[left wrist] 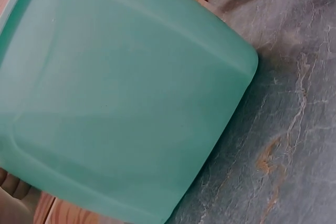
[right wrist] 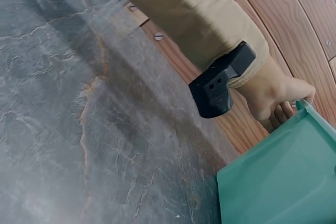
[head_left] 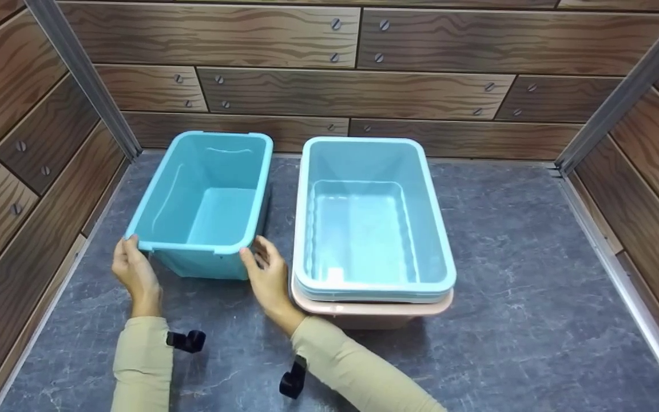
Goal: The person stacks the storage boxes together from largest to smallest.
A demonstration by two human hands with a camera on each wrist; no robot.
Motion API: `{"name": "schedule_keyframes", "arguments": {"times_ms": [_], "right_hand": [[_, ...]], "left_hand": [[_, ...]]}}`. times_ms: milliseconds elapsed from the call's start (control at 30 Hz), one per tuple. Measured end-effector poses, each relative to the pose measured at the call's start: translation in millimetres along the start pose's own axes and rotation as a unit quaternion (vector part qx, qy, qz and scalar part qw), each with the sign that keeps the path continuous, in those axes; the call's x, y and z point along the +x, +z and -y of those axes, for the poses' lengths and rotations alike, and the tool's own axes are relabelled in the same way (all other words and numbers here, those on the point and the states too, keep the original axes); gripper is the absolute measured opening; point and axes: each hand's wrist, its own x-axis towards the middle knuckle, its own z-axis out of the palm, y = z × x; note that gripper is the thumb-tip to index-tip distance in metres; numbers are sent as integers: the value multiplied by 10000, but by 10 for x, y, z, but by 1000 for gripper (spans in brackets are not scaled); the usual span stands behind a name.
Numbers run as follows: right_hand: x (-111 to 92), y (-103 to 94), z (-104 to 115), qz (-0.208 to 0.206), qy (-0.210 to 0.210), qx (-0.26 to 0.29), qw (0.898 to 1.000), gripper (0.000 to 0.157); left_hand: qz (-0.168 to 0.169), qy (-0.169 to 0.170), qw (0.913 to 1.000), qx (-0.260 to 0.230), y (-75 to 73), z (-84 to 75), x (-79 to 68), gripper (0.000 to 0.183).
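A teal plastic storage tub with an open top is at the left, one end toward me. My left hand grips the rim at its near left corner. At the near right corner my right hand holds the tub, thumb on the rim and fingers around the outer side. The left wrist view is mostly filled by the tub's outer wall, with curled fingers at its lower left. In the right wrist view, a hand grasps the tub's rim, below a beige sleeve with a black wrist mount.
Right of the teal tub stands a stack: light blue tubs nested in a pink tub. Wood-patterned panels wall in the back and both sides. The grey marbled surface extends right of the stack.
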Motion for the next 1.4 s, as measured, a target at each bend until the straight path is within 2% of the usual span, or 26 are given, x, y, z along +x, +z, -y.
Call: {"name": "schedule_keyframes", "arguments": {"times_ms": [133,267,367,600,900,1100,1400], "right_hand": [[24,8,16,-115,17,-41,9999,45],[25,17,14,-241,87,-100,9996,42],[27,32,11,-367,73,-182,9991,40],[11,65,21,-625,-19,-207,9978,36],[-47,68,36,-892,118,-127,9959,37],[-103,66,-14,-1031,86,-106,9946,38],[-141,65,-27,-1156,2,119,9932,37]], "left_hand": [[-22,-164,9998,-127,14,-22,7,43],[-22,-223,9993,-283,22,-30,9,32],[-46,-87,9994,-329,24,-23,4,24],[-31,140,9989,-456,42,-21,-10,36],[-119,142,9996,-222,57,-5,-72,42],[-224,328,9992,-68,58,46,-155,44],[-314,350,9989,-3,82,51,-225,42]]}}
